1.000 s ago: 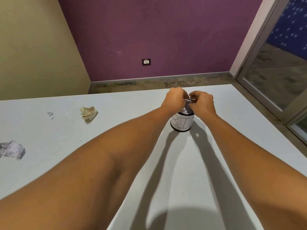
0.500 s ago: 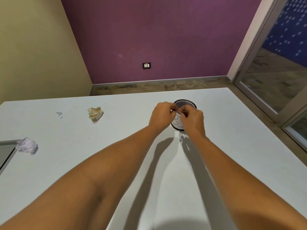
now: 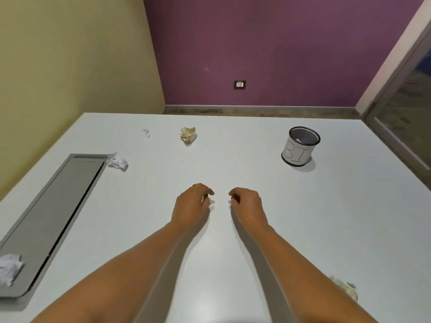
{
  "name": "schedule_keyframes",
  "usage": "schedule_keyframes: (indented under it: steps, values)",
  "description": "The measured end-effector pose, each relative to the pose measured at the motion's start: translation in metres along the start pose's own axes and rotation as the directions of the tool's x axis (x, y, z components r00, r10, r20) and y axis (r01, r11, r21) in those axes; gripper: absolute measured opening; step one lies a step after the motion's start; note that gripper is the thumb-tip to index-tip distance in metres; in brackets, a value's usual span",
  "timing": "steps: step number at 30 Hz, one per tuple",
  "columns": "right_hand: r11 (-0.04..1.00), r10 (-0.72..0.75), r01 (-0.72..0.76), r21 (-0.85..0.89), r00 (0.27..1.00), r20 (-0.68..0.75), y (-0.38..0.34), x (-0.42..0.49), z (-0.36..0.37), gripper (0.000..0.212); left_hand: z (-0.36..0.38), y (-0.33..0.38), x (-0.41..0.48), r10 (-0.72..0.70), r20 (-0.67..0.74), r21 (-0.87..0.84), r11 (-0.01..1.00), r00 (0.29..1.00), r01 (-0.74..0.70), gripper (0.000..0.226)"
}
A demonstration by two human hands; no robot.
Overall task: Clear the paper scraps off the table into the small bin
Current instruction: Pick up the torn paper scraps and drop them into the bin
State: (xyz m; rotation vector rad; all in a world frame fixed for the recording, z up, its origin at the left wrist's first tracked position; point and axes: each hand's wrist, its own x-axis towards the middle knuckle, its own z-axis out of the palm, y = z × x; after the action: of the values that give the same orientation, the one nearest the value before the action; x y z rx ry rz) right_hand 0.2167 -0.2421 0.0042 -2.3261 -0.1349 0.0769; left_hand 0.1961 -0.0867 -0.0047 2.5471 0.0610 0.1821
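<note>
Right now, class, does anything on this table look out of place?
Yes. Crumpled scraps lie outside the bin: a beige ball at the far side, a white ball at the grey panel's corner, a second white ball on the panel.

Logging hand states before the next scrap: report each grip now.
Left hand: curled, cannot tell whether it pinches anything.
Right hand: open, loosely curled, holding nothing.

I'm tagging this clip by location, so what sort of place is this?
Probably an office or meeting room, though that's a guess: a large white table with a grey built-in cable flap, a glass door on the right, and a wall socket low on the purple wall.
</note>
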Motion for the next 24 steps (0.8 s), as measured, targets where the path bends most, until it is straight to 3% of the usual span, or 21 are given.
schedule_keyframes:
  steps: [7,12,18,24]
  values:
    - [0.996,-0.077,0.062,0.066,0.968,0.241,-0.06,-0.035,0.085,0.023,-0.059,-0.117,-0.074,-0.151,-0.154,0.034,0.987,0.976,0.158,0.016]
    - [0.994,-0.08,0.044,0.103,0.921,0.382,-0.091,-0.052,0.122,0.019,-0.09,-0.164,-0.092,-0.255,-0.329,0.078,0.952,0.909,0.295,0.019]
    - [0.99,-0.077,0.023,0.136,0.907,0.414,-0.123,-0.052,0.156,0.018,-0.092,-0.189,-0.092,-0.313,-0.297,0.208,0.901,0.902,0.381,0.027]
    - [0.993,-0.051,0.003,0.118,0.911,0.408,-0.143,-0.038,0.176,0.014,-0.086,-0.199,-0.078,-0.338,-0.324,0.216,0.883,0.884,0.417,0.029]
